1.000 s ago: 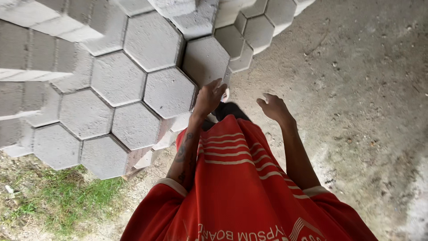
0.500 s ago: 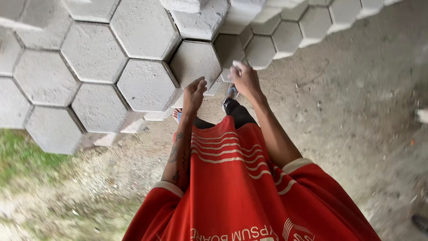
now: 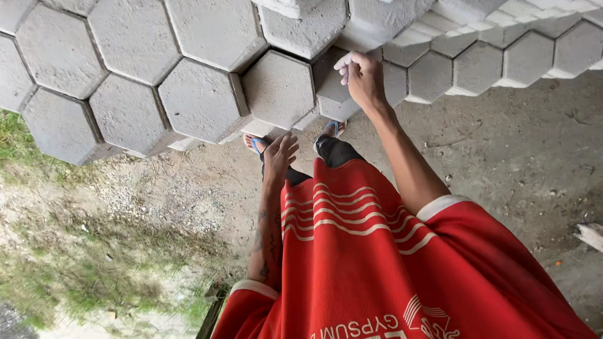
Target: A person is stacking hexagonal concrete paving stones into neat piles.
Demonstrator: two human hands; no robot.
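Since half a second ago: both of my hands are parting; the left one is dropping off the blocks toward my waist, while the right one is climbing higher onto the stack.
Nearest, lower centre of the frame: my red shirt point(image 3: 377, 251) with white stripes is filling the view, and my sandalled feet point(image 3: 326, 135) are showing just above its hem on the dirt ground point(image 3: 521, 157).
Left hand point(image 3: 279, 157): hanging open, fingers spread, holding nothing, just below the stack's lower edge and apart from it.
Right hand point(image 3: 364, 78): reaching up centre-right, fingers curling over the top edge of a small grey block point(image 3: 336, 97), touching it; I am not yet closing fully around it.
Where the block is lying: upper centre, wedged at the stack's front edge between a hexagonal paver point(image 3: 279, 88) on its left and another paver point(image 3: 392, 81) on its right.
Key relation: the block is sitting directly under my right palm, toward frame left of my wrist; my right hand is clearly the nearer one.
Farthest: more stacked hexagonal pavers point(image 3: 132, 37) are running across the whole top of the frame.
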